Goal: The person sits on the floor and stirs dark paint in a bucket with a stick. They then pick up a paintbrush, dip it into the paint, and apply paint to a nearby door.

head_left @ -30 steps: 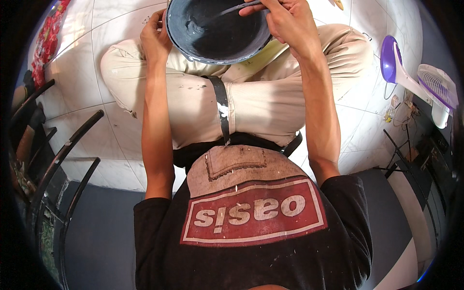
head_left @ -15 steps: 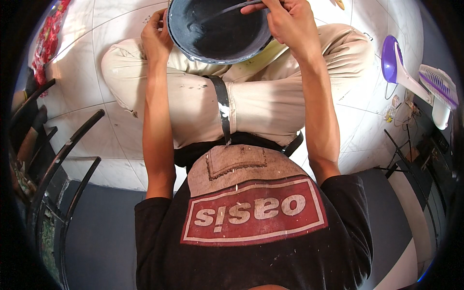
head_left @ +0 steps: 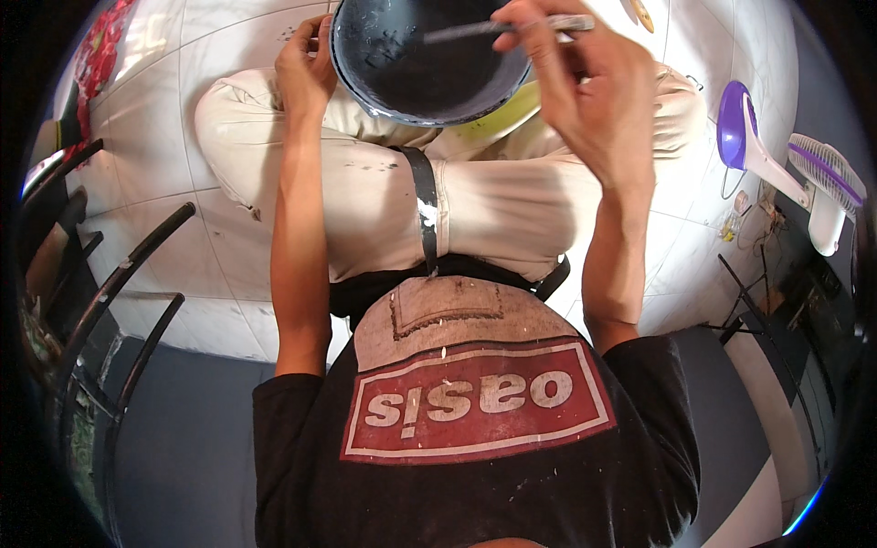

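Plainly, white tiles (head_left: pixel 233 55) — glossy — flank the bowl (head_left: pixel 493 99).

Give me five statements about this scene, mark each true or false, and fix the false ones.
1. The right hand holds a slim stick-like tool. True.
2. The left hand is at the bucket's right side. False: the left hand is at the left side of the bucket.
3. A purple-and-white fan is on the person's right. True.
4. The trousers are black. False: the trousers are pale beige.
5. The T-shirt is black. True.
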Tool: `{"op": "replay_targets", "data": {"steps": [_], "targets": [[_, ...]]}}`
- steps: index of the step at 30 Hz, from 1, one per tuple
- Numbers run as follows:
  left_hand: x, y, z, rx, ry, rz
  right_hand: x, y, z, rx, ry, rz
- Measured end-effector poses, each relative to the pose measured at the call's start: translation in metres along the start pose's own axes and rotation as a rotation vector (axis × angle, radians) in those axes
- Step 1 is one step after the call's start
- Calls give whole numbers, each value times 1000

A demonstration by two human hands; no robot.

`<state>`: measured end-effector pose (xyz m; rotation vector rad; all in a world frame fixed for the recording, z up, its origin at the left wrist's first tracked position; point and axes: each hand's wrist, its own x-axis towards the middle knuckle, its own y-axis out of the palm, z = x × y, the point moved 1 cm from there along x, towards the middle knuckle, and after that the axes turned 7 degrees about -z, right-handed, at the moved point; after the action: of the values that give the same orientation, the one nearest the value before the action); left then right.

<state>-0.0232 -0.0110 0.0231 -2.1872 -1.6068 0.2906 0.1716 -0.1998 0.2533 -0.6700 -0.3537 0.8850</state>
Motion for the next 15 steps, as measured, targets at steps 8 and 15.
{"op": "replay_targets", "data": {"steps": [8, 15], "targets": [[-2, -1, -13, 62, 37, -8, 8, 73, -56, 9, -444, -114], [-3, -2, -14, 36, 46, -22, -9, 34, -44, -149, -274, -166]]}}
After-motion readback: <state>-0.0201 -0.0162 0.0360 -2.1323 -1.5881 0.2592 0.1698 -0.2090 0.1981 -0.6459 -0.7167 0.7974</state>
